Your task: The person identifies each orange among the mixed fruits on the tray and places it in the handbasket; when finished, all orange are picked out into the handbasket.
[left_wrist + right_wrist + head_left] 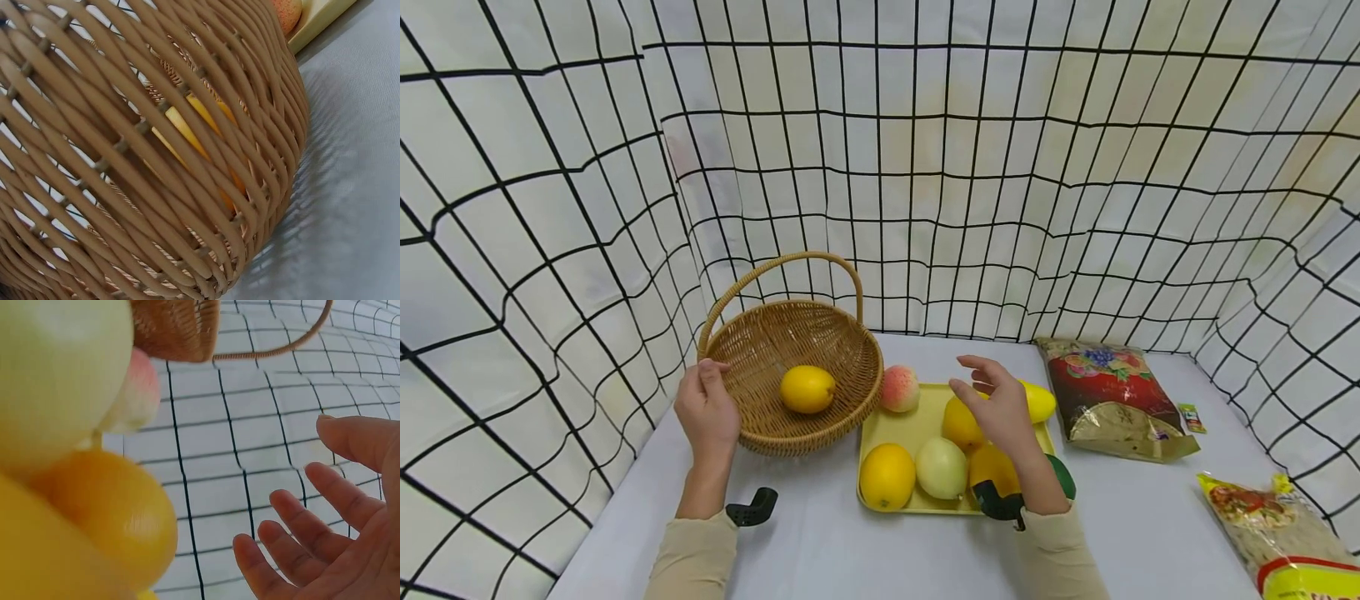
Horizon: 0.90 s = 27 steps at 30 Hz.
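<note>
Your left hand (706, 417) holds the edge of the basket (775, 342), with one yellow fruit (807, 389) inside, to the right of that hand. Your right hand (1000, 408) is wide and holds nothing, over the tray (931, 402), near an orange (959, 423). This looks like the reaching step; next seems to call for closing your fingers round one fruit, basket held steady

White table (820, 537) underneath it all, and a yellow tray (936, 408) sits flat on it! Right of the tray and toward the back, a big red bag (1108, 383) lies down; beyond that, farther right, a small packet (1192, 418). Well right of the tray, nearer the front, another bag (1288, 533)! Left of the tray, a tilted basket (760, 362): touching the table? Can't tell!
</note>
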{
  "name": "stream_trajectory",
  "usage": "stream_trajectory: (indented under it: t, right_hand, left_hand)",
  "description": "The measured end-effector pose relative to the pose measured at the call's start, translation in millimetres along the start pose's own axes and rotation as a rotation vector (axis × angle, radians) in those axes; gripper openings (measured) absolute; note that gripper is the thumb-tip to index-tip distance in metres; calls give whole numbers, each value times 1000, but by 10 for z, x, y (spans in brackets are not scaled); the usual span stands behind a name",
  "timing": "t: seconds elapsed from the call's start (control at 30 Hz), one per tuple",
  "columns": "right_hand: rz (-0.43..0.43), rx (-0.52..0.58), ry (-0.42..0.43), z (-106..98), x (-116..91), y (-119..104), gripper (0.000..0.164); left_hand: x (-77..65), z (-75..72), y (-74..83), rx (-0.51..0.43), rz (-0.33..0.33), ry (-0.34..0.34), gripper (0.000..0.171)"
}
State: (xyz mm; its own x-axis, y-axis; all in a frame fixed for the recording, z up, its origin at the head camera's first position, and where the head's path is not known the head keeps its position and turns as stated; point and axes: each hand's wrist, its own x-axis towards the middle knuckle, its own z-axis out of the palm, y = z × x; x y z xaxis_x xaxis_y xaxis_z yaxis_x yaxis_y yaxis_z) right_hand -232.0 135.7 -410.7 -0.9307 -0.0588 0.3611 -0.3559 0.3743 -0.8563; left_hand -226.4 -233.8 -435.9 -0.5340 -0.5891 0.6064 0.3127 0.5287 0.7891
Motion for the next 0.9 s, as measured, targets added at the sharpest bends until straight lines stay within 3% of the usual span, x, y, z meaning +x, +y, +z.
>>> stream_trajectory:
  t: [0.3,0.7,0.9]
  right_hand:
    - [46,-150,9,-226,38,156,39]
    - [191,-280,-186,-262,29,291,51]
    - [300,-254,-249,-223,49,328,57]
  left_hand:
    - [-4,2,-5,1,5,2,51]
    - [-1,-23,22,29,-15,4,51]
    - [1,-25,24,26,-7,4,49]
